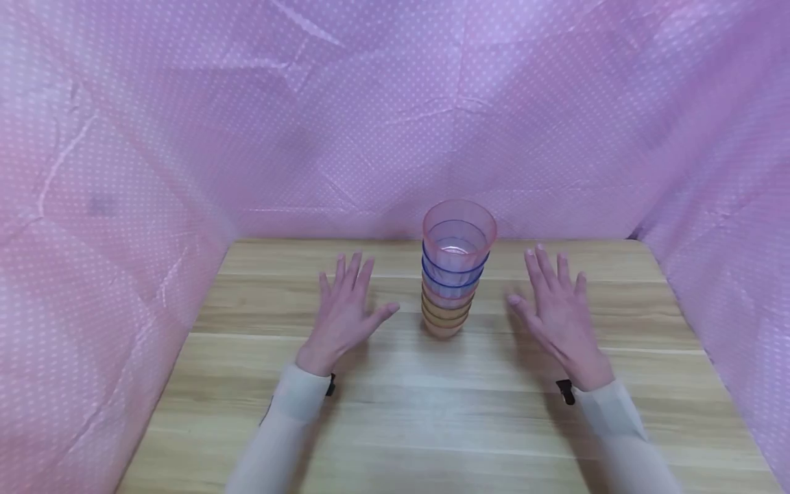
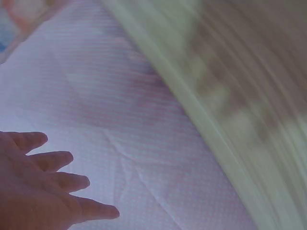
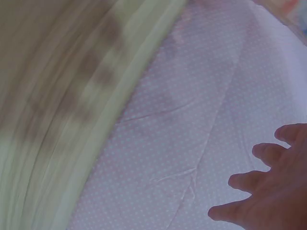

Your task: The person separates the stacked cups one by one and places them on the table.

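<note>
The cup stack (image 1: 450, 274) stands upright on the wood-grain bench (image 1: 401, 425) in the head view, mouth up, between the 2 hands and apart from both, toward the bench's far edge. Its top cup is clear pink, with 2 blue rims below it, then a pinkish band, amber rims and a pale orange base; the exact count of cups is hard to tell. The left hand (image 1: 342, 309) lies to the left of the stack, back of the hand up, its grip loose and unfilled, the fingers fanned and the thumb pointing toward the cups. The right hand (image 1: 561, 315) mirrors it on the other side, its grip likewise spread and free, thumb angled inward. Shadows fall on the bench beside both. A light sleeve covers each forearm, and a small black piece shows at each wrist. A pink sheet with white dots (image 1: 370, 103) rises behind the bench and along both sides. In the left wrist view, the left hand fills the lower left corner, 4 fingers extended and separated against the dotted sheet; the bench runs across the upper right, with dark shadow over its grain. In the right wrist view, the right hand sits at the lower right, 4 fingertips parted, also in front of the sheet; the shadowed bench takes the upper left.
</note>
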{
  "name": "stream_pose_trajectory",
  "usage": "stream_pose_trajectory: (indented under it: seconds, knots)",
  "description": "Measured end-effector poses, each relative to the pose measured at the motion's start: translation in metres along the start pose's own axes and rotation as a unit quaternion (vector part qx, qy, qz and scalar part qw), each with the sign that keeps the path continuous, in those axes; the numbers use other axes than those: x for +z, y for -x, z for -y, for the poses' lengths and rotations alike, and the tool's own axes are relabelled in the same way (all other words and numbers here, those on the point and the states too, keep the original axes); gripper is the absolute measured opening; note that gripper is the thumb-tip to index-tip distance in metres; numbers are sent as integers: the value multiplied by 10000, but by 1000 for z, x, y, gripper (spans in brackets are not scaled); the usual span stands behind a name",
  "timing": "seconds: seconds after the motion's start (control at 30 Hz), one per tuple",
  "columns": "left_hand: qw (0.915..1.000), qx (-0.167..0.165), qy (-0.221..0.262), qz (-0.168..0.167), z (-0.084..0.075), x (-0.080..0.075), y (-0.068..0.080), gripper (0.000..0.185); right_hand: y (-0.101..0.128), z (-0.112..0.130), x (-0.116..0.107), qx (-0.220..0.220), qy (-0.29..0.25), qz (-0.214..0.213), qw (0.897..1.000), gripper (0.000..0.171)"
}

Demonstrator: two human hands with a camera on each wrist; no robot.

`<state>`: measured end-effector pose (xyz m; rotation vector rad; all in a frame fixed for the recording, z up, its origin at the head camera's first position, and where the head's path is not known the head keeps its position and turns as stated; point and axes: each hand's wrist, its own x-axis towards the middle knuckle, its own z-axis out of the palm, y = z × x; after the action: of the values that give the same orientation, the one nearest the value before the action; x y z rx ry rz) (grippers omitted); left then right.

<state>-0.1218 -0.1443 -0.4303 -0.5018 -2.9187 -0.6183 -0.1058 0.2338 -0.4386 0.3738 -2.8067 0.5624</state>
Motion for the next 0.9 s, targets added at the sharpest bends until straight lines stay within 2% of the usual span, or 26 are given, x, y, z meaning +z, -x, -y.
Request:
stream_pose_trajectory:
  seconds: [0.17, 0.33, 0.43, 0.6, 0.73, 0.8, 0.9]
  knots:
    - [9978, 166, 505, -389, -14, -4, -3, 113, 0, 9, -3, -34, -585, -438, 9973, 84]
    - [9905, 346, 1150, -676, -28, -9, -8, 113, -5, 17, -11, -335, -946, -921, 9907, 89]
    - [9832, 400, 1618, -747, -37, -14, -13, 113, -10, 24, -17, -530, -1142, -1148, 9854, 92]
    - [9658, 459, 2399, -872, -52, -23, -21, 115, -18, 36, -28, -1000, -1455, -1597, 9713, 91]
    - [9523, 383, 2925, -773, -62, -30, -27, 118, -25, 46, -34, -1435, -1764, -1806, 9569, 87]
    - [9460, 331, 3162, -636, -67, -32, -30, 118, -28, 50, -37, -1546, -1941, -1760, 9526, 87]
    - [9414, 278, 3329, -460, -74, -35, -34, 120, -32, 57, -42, -1546, -2270, -1543, 9491, 86]
